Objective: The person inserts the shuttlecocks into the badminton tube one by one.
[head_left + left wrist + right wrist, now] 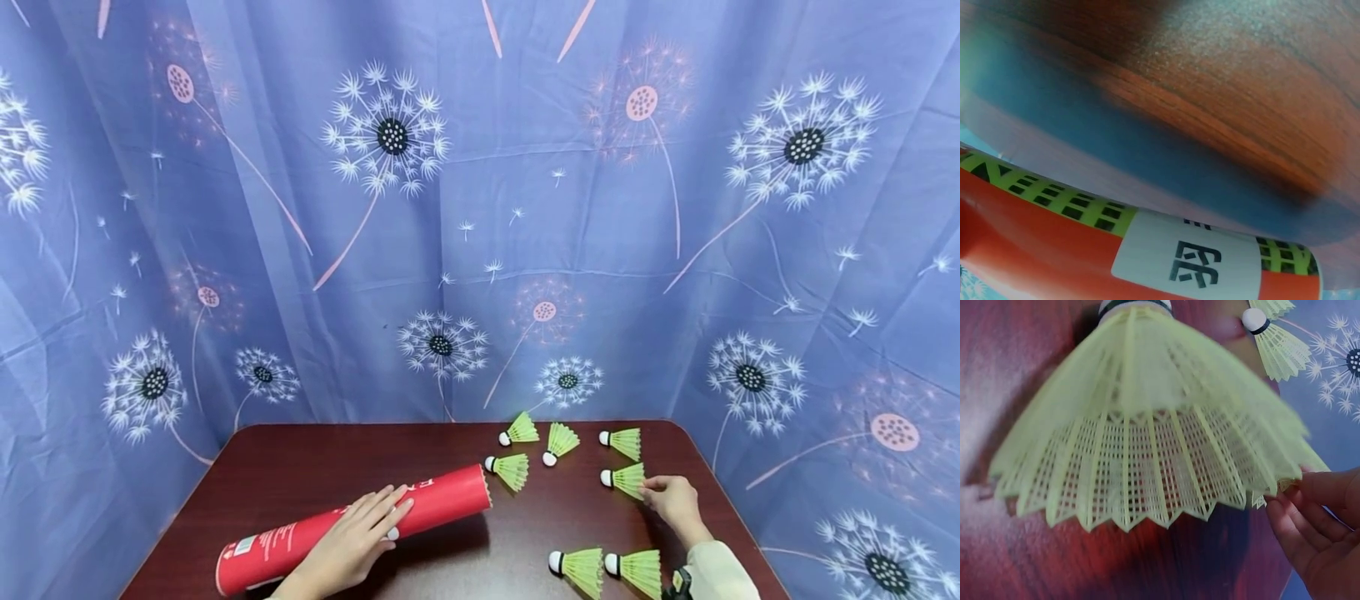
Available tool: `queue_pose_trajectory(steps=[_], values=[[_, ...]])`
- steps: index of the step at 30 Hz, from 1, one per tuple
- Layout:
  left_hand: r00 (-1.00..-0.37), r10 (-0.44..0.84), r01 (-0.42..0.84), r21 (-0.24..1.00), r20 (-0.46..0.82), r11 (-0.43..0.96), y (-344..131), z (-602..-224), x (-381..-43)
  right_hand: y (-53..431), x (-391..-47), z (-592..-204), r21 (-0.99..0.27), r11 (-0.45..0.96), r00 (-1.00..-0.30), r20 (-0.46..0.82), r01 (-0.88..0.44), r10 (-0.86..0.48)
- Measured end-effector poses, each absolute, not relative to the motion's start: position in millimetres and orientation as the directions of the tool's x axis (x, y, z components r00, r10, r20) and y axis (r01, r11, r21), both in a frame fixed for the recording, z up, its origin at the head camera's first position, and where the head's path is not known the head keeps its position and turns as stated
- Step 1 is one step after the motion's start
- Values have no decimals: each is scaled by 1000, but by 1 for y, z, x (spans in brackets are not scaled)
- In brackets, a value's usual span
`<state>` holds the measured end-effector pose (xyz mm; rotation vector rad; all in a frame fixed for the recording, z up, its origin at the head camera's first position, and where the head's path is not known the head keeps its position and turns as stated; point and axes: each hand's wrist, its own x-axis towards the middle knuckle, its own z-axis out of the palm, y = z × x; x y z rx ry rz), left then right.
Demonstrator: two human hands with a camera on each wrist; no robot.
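Note:
A long red shuttlecock tube (442,502) lies slanted across the left half of the table, its right end towards the shuttlecocks. My left hand (352,537) holds it near the middle, fingers over the top. In the left wrist view the tube (1041,231) shows a lime band and a white label; the hand is out of that view. My right hand (675,502) pinches the skirt edge of a yellow-green shuttlecock (624,480), whose white cork points left. In the right wrist view another shuttlecock's skirt (1141,425) fills the foreground, partly hiding the pinched one beside the right hand (1325,525).
Two shuttlecocks lie at the front, one left (583,571) and one right (637,572), by the right wrist. Several others, including one near the tube's end (510,471), lie farther back. The dark brown table (315,450) meets a blue dandelion-print curtain (480,208) behind.

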<state>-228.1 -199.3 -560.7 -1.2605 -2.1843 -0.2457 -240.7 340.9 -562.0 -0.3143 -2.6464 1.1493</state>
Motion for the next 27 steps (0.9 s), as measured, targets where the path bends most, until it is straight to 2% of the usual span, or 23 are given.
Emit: queue_pose_trajectory(steps=[10,18,27], values=[[-358,728,843,-132,585,521,-198,-561,-229,348,-233,-558,-683,727,-933,214,69,290],[-298,707,854,-151,642,498,-192,-561,-232,341,-230,-546,-656,755,-917,298,7,267],[-306,716,856,-147,627,495,-191,-558,-234,325,-233,-530,-674,738,-915,319,-36,247]])
